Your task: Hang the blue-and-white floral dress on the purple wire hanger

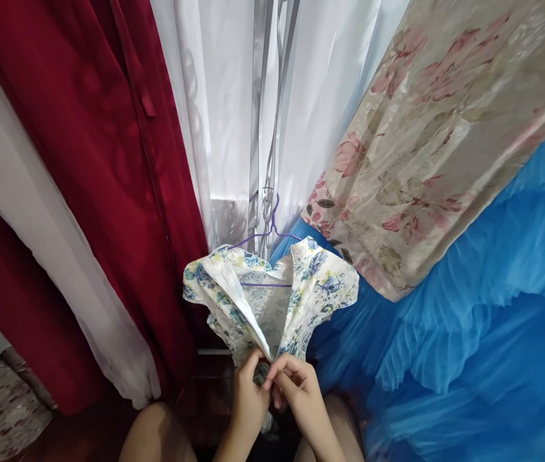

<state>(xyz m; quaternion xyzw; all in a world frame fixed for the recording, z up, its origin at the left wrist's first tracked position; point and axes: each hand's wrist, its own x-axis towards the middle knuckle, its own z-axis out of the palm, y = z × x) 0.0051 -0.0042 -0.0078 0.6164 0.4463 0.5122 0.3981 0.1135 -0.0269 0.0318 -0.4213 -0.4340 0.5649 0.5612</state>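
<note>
A small white top with a blue and yellow flower print (257, 298) hangs on a thin purple wire hanger (272, 234) in front of me. Its front is open at the neck. My left hand (248, 398) and my right hand (298, 388) meet at the lower front of the top, side by side. The fingers of both hands are pinched on the two front edges of the cloth where they come together. What lies between the fingertips is too small to make out.
Other clothes hang close around: a dark red garment (108, 160) and white cloth (26, 212) on the left, sheer white fabric (219, 115) behind, a beige rose-print dress (426, 141) and blue ruffled tulle (488, 321) on the right. My knees (156, 433) show below.
</note>
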